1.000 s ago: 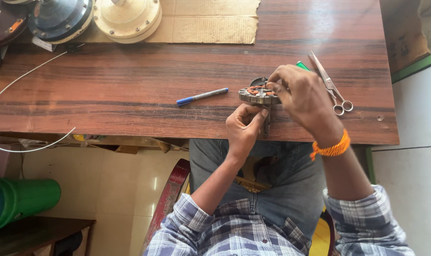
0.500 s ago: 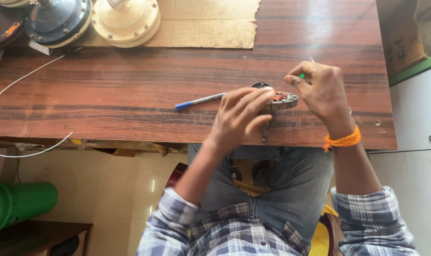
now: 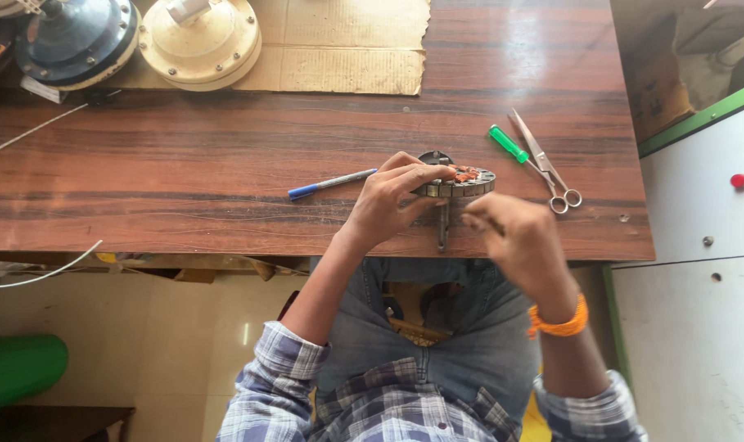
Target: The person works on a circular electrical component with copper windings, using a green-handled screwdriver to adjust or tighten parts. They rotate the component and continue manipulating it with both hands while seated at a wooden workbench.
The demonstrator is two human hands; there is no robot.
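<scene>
Mid-winding on a round motor stator [image 3: 462, 182] standing at the near edge of the wooden table [image 3: 225, 180]. Left hand [image 3: 388, 200] gripping its rim; right hand [image 3: 515, 237] just beside it, blurred, fingers pinched, contents impossible to tell. Next, probably, steadying the stator.

A dark wooden table [image 3: 225, 164] with streaked grain spans the upper half of the frame. Below it, at lower left, lies a pale cream tiled floor [image 3: 167, 352] catching a soft glare. A white cabinet [image 3: 699, 270] with a green edge stands along the right side.
</scene>
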